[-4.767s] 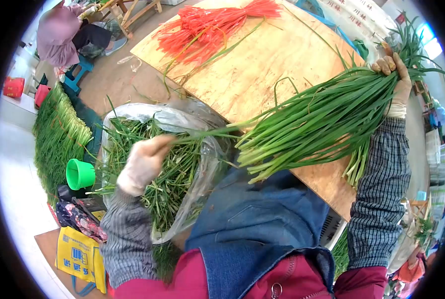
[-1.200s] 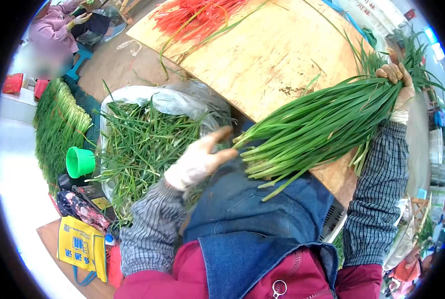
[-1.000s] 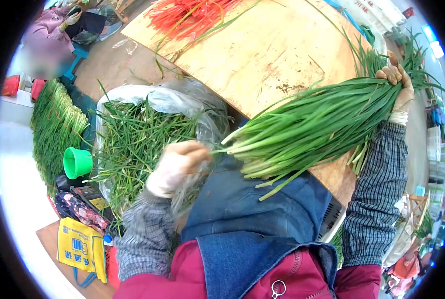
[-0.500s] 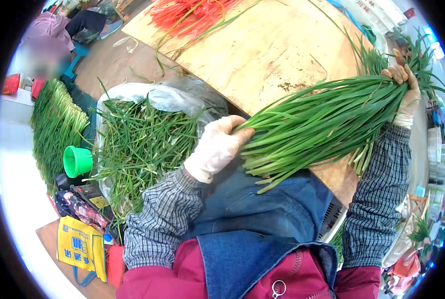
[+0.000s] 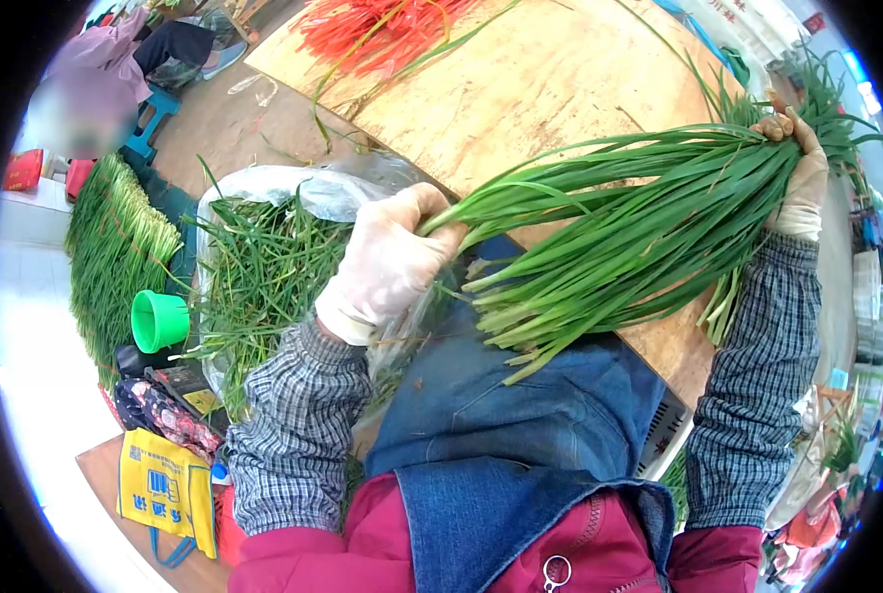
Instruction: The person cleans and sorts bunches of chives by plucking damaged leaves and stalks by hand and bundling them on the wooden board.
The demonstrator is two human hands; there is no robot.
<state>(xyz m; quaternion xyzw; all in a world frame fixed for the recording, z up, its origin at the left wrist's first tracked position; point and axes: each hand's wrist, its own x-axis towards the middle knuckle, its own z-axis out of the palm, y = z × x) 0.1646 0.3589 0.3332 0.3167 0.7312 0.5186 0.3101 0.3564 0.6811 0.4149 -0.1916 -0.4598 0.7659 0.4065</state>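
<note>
Bright, even light; white glare far left, bluish glare upper right. Fisheye bends edges, corners black. Worktop [image 5: 520, 94] sharp.

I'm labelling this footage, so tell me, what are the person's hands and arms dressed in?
The left hand and right hand wear thin, whitish gloves; fingertip coverage is unclear. Dark-and-white checked oversleeves with gathered cuffs cover the forearms, above them magenta jacket sleeves.

Pale gloves [image 5: 382, 265] meet checked oversleeves [image 5: 753, 390], with denim apron [image 5: 520, 420] over maroon jacket [image 5: 515, 561]
</note>
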